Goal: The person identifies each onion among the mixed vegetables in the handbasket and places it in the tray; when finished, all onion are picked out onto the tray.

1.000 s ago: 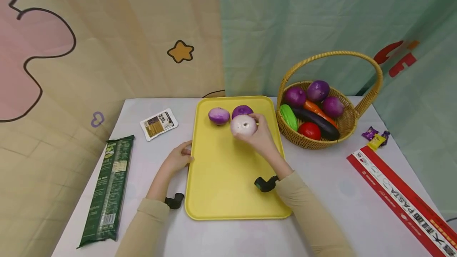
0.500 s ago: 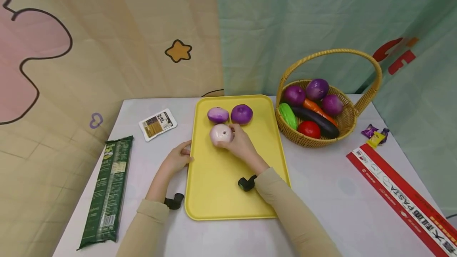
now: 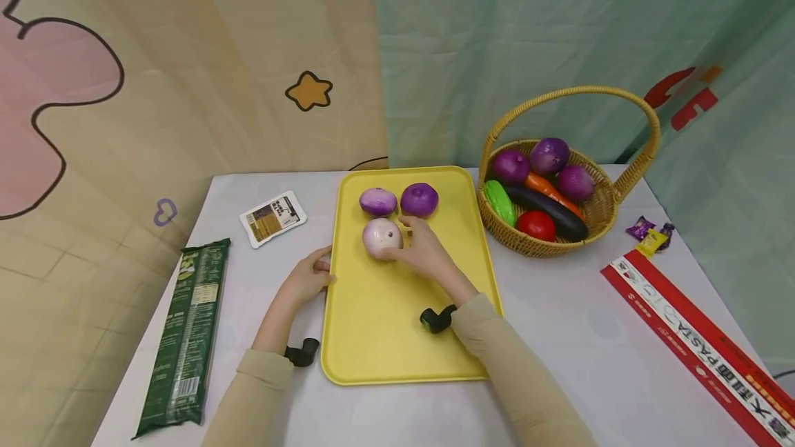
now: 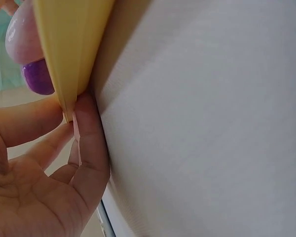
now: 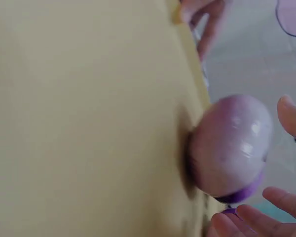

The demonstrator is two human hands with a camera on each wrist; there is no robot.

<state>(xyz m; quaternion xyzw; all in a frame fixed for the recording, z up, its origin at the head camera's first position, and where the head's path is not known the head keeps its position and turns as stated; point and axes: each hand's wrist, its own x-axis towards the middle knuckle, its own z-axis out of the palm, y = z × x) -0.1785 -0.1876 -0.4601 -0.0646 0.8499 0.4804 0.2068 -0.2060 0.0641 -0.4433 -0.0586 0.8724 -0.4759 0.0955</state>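
Glossy onion (image 3: 381,237), smooth plastic tray (image 3: 397,323), woven wicker basket (image 3: 599,216).

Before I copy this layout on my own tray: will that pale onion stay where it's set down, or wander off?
The pale onion is round and glossy, so it could probably roll on the smooth yellow tray if nudged. It seems to sit on a flattish side, which may steady it. The right hand has fingers spread close around it, and the tray's raised rim would likely stop it anyway.
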